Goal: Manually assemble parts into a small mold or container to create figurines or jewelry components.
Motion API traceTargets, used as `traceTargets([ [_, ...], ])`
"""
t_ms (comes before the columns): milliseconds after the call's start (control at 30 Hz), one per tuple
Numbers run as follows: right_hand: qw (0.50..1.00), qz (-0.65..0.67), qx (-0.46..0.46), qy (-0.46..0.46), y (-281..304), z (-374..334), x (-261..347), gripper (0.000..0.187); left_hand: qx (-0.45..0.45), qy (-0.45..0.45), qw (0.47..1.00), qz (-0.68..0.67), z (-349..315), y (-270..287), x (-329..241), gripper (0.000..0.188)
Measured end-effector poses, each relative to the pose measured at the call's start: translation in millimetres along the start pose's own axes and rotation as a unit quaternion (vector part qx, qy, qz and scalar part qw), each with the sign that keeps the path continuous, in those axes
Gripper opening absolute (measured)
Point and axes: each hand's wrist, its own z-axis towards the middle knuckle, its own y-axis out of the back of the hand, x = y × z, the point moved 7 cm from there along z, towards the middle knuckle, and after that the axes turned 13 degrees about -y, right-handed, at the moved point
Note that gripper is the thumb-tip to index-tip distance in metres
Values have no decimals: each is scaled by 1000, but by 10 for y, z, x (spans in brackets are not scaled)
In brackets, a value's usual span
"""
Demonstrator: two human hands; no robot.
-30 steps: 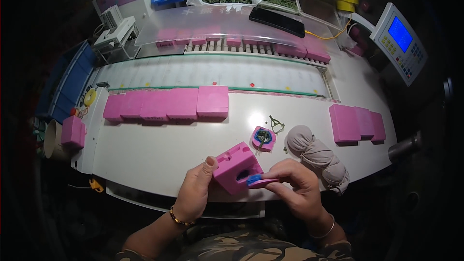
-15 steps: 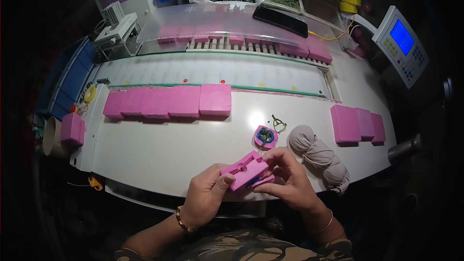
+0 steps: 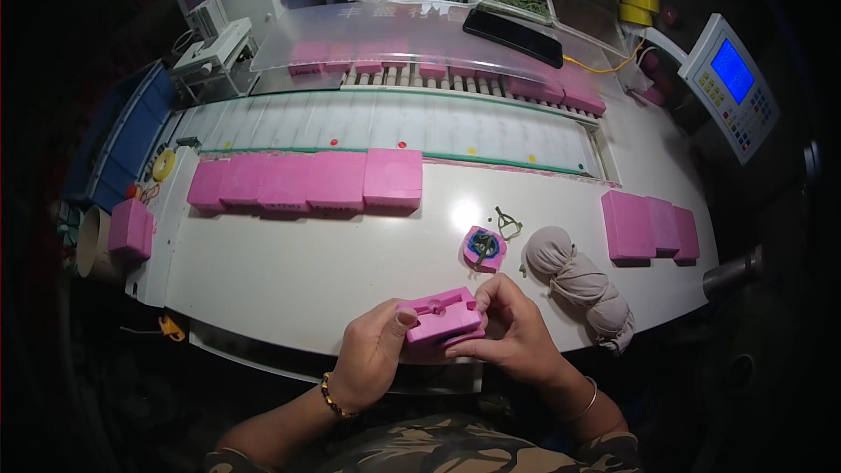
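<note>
Near the table's front edge, both hands hold a pink mold block [image 3: 441, 319] with a long recess and a round hole in its upper face. My left hand [image 3: 372, 352] is closed on its left end, thumb on top. My right hand [image 3: 519, 335] pinches the right end, where a thinner pink layer shows below the block. Just beyond stands a small pink mold piece [image 3: 473, 256] with a blue rim and a dark green branched piece on it. A loose green wax-like frame [image 3: 508, 223] lies beside it, and a tiny green bit [image 3: 523, 271] rests near my right hand.
A tied grey cloth bundle [image 3: 578, 285] lies right of my hands. Pink blocks [image 3: 392, 179] line the white slatted track [image 3: 377, 127]; more pink blocks [image 3: 629, 226] stand at right. A phone [image 3: 513, 38] rests on a clear cover. A control panel [image 3: 731, 83] is at far right.
The block has turned to lie more level, and the blue seen beneath it is now hidden. My right hand has shifted slightly left and down, and the tiny green bit shows beside it.
</note>
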Motion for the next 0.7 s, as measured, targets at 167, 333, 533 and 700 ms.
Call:
traceTargets([
  [167, 992, -109, -41, 57, 31, -36, -64, 42, -15, -7, 1000, -5, 18, -27, -15, 51],
  [333, 959, -202, -140, 140, 41, -92, -87, 37, -18, -65, 996, 55, 85, -34, -151, 47],
  [533, 860, -306, -232, 335, -204, -326, 249, 42, -44, -12, 998, 35, 189, 28, -108, 50],
  [700, 853, -318, -214, 354, -330, -341, 333, 46, -24, -9, 999, 48, 301, 70, -51, 49],
])
